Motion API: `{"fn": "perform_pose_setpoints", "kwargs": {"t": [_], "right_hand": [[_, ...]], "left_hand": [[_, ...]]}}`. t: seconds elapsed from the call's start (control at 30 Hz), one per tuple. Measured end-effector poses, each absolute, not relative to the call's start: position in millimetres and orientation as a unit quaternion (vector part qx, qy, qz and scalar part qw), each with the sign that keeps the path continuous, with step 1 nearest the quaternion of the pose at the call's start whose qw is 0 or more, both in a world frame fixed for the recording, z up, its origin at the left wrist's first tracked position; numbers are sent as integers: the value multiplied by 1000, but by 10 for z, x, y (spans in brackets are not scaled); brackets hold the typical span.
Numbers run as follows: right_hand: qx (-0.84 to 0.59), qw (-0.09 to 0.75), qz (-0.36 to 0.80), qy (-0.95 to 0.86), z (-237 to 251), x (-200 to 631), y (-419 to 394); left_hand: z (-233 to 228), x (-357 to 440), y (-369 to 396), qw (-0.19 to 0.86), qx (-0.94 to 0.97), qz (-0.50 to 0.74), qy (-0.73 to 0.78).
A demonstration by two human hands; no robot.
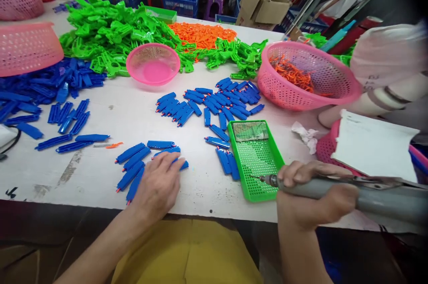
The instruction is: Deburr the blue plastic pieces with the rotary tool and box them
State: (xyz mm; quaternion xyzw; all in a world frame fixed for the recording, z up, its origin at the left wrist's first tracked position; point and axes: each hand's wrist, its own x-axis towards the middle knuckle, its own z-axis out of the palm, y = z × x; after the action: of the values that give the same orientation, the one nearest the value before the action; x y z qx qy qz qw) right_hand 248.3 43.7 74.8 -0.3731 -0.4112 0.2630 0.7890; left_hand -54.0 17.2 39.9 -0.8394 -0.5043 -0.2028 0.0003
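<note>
Your L hand (pixel 157 184) lay flat, fingers spread, pinning the near row of blue plastic clips (pixel 133 161) on the white table (pixel 110 119), while R hand (pixel 309 195) gripped grey powered screwdriver (pixel 334 190), tip over green mesh tray (pixel 256 159), prob. for screw pickup.

Blue plastic pieces (pixel 135 163), green perforated tray (pixel 257 163), grey screwdriver (pixel 334 190)

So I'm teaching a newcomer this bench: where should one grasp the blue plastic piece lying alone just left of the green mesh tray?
Probably across the middle of the long blue plastic piece, pinching its two long edges from above. It lies flat on the white table, and the green mesh tray crowds its right end, so a top approach looks clearest.
</note>
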Motion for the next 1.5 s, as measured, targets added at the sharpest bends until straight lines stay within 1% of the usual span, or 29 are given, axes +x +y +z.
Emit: {"fn": "perform_pose_setpoints", "kwargs": {"t": [0.07,0.17,0.27,0.37,0.5,0.57,0.7,0.8,1.3,1.5], "right_hand": [[-386,798,239,-397,710,2472,500],[-401,798,229,-386,673,2433,574],[-408,796,238,-380,656,2423,619],[-404,797,245,-375,629,2435,654],[-398,798,248,-378,560,2458,694],[-400,797,247,-380,531,2469,701],[-403,793,244,-387,515,2484,694],[-399,791,241,-396,519,2485,685],[-418,777,226,-414,557,2440,689],[-441,766,234,-405,592,2432,696]], "left_hand": [[377,-233,309,-22,-863,-203,-462],[271,221,558,-34,-903,-150,-402],[187,433,735,-34,-923,-106,-369],[166,416,741,-28,-923,-97,-371],[157,306,538,-33,-914,-117,-386],[137,267,405,-48,-905,-146,-397],[85,180,188,-111,-872,-234,-415],[50,92,107,-119,-854,-274,-425],[36,16,143,-161,-841,-283,-432],[34,75,141,-142,-840,-265,-452]]}}
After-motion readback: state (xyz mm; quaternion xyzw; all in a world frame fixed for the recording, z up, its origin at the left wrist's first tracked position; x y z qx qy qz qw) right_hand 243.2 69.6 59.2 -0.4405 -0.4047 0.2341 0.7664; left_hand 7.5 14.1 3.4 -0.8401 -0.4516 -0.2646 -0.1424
